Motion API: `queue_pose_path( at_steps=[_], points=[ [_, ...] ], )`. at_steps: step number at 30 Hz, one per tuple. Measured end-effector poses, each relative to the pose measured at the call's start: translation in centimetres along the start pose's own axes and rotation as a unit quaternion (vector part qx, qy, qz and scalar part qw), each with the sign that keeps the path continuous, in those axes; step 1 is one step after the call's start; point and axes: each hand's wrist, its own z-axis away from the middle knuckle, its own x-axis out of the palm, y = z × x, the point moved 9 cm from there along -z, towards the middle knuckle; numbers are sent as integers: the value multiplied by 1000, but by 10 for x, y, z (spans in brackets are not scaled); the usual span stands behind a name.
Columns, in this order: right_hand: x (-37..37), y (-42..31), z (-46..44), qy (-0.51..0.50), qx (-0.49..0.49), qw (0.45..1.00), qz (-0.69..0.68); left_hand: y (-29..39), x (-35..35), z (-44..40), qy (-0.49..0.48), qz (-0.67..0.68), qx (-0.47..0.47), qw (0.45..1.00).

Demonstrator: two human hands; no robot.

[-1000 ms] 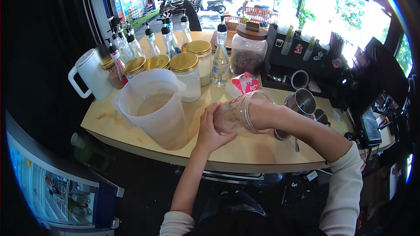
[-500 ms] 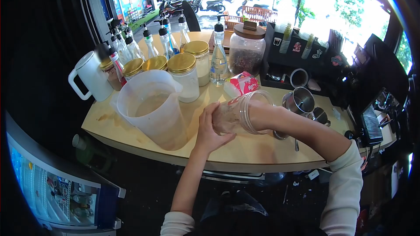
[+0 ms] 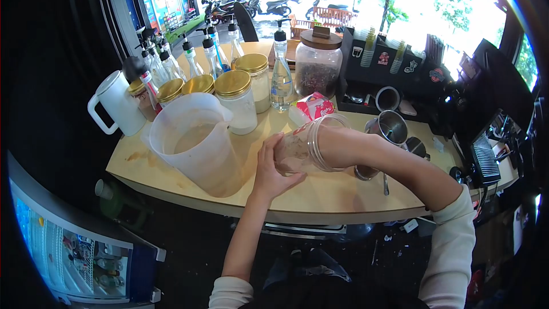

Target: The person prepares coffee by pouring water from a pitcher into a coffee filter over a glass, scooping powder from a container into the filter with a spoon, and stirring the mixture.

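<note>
My left hand (image 3: 271, 169) is wrapped round the base of a clear jar (image 3: 294, 150), which lies tilted on its side above the counter, its mouth to the right. My right hand (image 3: 334, 146) reaches through the mouth into the jar; its fingers are blurred behind the wall, and what they hold, if anything, cannot be made out. Left of the jar stands a large translucent pitcher (image 3: 194, 143). Just behind the jar lies a pink and white packet (image 3: 312, 107). Metal cups (image 3: 390, 127) stand to the right.
Gold-lidded jars (image 3: 235, 103), pump bottles (image 3: 282, 74) and a white kettle (image 3: 117, 103) line the back and left of the counter (image 3: 286, 209). A wooden-lidded jar (image 3: 318, 66) and a black organizer (image 3: 389, 66) are behind. A spoon (image 3: 386, 185) lies at the right.
The view has shifted slightly, so the counter's objects appear a little further left. My hands keep their places on and in the jar, with little other visible motion.
</note>
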Motion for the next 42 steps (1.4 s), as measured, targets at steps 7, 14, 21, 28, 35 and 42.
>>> queue_pose_path(
  at_steps=[7,14,21,28,35,42],
  points=[
    [-48,-4,16,37,124,978,-161,2,-2,1,8,8,7,1000],
    [-68,-5,40,120,104,970,-186,4,-2,1,10,2,13,1000],
    [-70,3,58,92,148,950,-260,7,-4,1,21,-14,10,1000],
    [-70,25,79,163,142,909,-357,5,-2,3,30,0,-17,999],
    [-68,43,98,212,176,872,-405,1,-2,2,33,-23,-3,999],
    [-77,57,133,267,197,862,-384,-13,-4,4,52,-30,-64,996]
  ],
)
